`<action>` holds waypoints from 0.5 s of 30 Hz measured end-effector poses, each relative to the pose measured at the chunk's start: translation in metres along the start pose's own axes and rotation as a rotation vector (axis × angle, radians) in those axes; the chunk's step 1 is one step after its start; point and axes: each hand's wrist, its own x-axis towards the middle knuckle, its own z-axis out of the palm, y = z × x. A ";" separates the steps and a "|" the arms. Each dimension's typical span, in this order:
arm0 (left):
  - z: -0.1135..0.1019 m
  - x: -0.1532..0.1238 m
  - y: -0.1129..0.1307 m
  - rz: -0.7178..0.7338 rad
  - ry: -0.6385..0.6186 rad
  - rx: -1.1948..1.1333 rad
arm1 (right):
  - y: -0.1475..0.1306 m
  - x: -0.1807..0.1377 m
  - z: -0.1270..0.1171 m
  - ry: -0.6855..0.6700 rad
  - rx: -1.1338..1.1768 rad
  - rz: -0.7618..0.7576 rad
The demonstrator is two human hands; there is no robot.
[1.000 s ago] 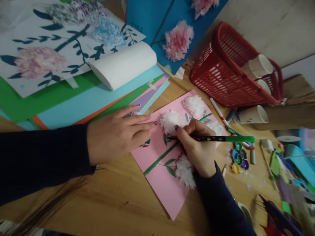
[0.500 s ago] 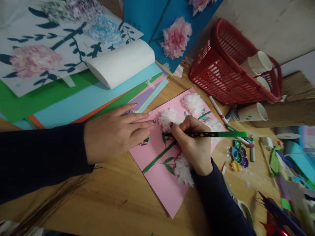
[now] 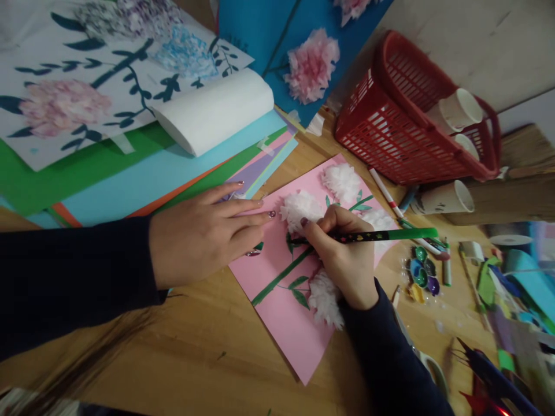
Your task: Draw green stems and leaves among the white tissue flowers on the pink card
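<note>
My right hand (image 3: 347, 254) pinches a green felt-tip pen (image 3: 381, 235) with a black patterned grip; its tip is at a green leaf drawn just below a white paper flower (image 3: 301, 209). Flat on the left edge of the pink sheet (image 3: 295, 352) lies my left hand (image 3: 212, 237), fingers stretched out. Under its little finger a small green thing, perhaps a pen cap, partly shows. The sheet carries a painted green stem (image 3: 280, 280), leaves, and several puffy white paper flowers, one partly covered by my right hand.
A red plastic basket (image 3: 399, 121) with paper cups stands at the back right, another paper cup (image 3: 446, 198) beside it. Right of the sheet are a paint palette (image 3: 420, 271), markers and scissors (image 3: 433, 370). Coloured paper (image 3: 130, 185) and flower pictures lie at the left and back.
The pen has tilted slightly, its green end a little higher and its tip a little lower along the leaf. My left hand stays in place on the sheet.
</note>
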 end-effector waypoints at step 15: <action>0.001 0.000 -0.001 0.012 0.008 -0.022 | -0.002 0.002 -0.004 -0.019 -0.031 -0.023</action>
